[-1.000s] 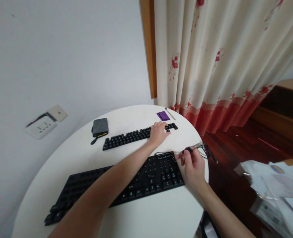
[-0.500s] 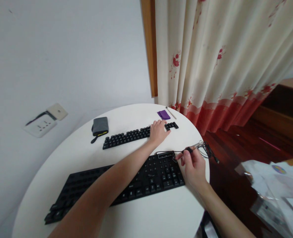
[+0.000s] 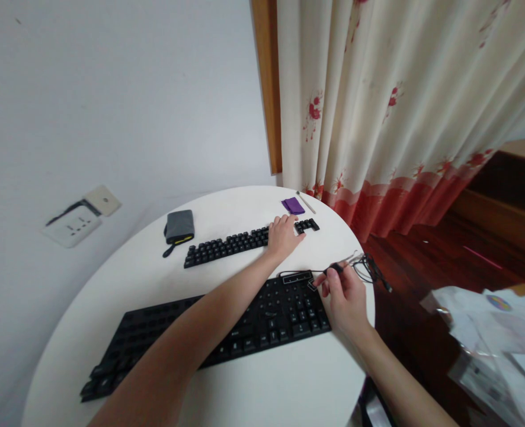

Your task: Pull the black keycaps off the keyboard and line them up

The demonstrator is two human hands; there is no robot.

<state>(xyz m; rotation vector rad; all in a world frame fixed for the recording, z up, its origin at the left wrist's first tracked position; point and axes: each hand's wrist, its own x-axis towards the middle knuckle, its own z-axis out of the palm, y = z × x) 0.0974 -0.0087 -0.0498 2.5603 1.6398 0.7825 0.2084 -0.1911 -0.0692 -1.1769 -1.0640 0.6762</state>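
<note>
My left hand (image 3: 284,236) rests over rows of loose black keycaps (image 3: 227,246) laid out on the white table, its thumb and index finger apart at a gap near their right end. My right hand (image 3: 346,293) is closed round a keycap puller (image 3: 333,268) with a black handle and thin metal wires pointing away to the right. That hand is at the top right corner of a black keyboard (image 3: 271,320). Keys remain on the keyboard's right part and lower left corner, while much of its left part looks bare. My left forearm crosses over the keyboard and hides its middle.
A grey pouch (image 3: 180,226) lies near the wall on the left. Behind my left hand are a folded purple cloth (image 3: 293,206) and a slim brush (image 3: 306,202). The keyboard's black cable (image 3: 371,273) hangs over the round table's right edge. Plastic bags (image 3: 489,326) lie lower right.
My right hand has tilted slightly and shifted a little left with the keycap puller. My left hand stays in nearly the same place over the keycaps.
</note>
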